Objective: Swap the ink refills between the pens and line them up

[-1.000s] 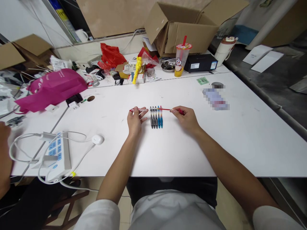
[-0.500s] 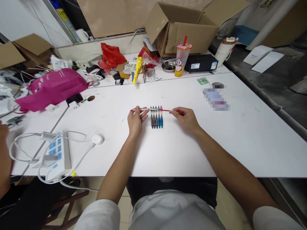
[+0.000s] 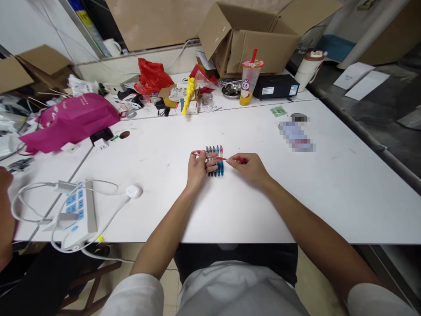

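Observation:
My left hand (image 3: 198, 170) pinches a clear pen barrel (image 3: 196, 152) with a red end, over the left part of a row of pens. From the barrel's right end a thin red refill (image 3: 222, 158) runs toward my right hand (image 3: 248, 166). That hand is closed on a red pen part (image 3: 241, 160) at the refill's other end. Under my left fingers lie several dark pens (image 3: 213, 149), side by side. Two pens with blue grips (image 3: 222, 169) are at the row's right end; one has a pink top.
A power strip (image 3: 80, 215) with white cables is at the left. Behind stand a magenta bag (image 3: 79, 116), a drink cup (image 3: 247, 83), a black box (image 3: 276, 87) and an open carton (image 3: 256, 52). A blurred flat object (image 3: 297, 137) lies right. Another person's arm (image 3: 5, 215) shows far left.
My left hand has moved right with the barrel and now covers part of the pen row. My right hand has shifted slightly left and down. Less of the red refill shows between them.

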`<move>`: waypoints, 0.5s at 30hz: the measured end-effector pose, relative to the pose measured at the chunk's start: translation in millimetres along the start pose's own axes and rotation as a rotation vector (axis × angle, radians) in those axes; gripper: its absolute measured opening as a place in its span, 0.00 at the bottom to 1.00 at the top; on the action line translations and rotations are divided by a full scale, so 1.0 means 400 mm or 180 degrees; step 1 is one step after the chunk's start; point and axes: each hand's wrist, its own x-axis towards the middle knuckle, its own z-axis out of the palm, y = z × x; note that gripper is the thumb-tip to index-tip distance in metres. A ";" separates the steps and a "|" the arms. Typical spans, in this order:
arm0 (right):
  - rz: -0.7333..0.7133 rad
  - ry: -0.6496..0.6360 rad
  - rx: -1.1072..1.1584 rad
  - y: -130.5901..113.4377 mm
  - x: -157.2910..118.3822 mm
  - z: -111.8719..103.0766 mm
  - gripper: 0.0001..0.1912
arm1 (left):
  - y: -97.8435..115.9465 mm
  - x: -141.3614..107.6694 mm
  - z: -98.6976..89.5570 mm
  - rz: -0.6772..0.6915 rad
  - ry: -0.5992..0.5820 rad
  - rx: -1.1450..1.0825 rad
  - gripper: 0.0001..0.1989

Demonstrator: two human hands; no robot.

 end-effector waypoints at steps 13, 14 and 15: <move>-0.0188 -0.0002 0.0386 -0.014 0.002 -0.016 0.27 | 0.010 0.018 -0.015 -0.0060 0.0288 -0.0235 0.16; -0.0195 0.0043 0.0292 -0.014 0.003 -0.018 0.25 | 0.014 0.020 -0.017 -0.0075 0.0356 -0.0267 0.15; -0.0209 0.0085 0.0187 -0.013 0.004 -0.019 0.23 | 0.018 0.022 -0.019 -0.0084 0.0416 -0.0293 0.14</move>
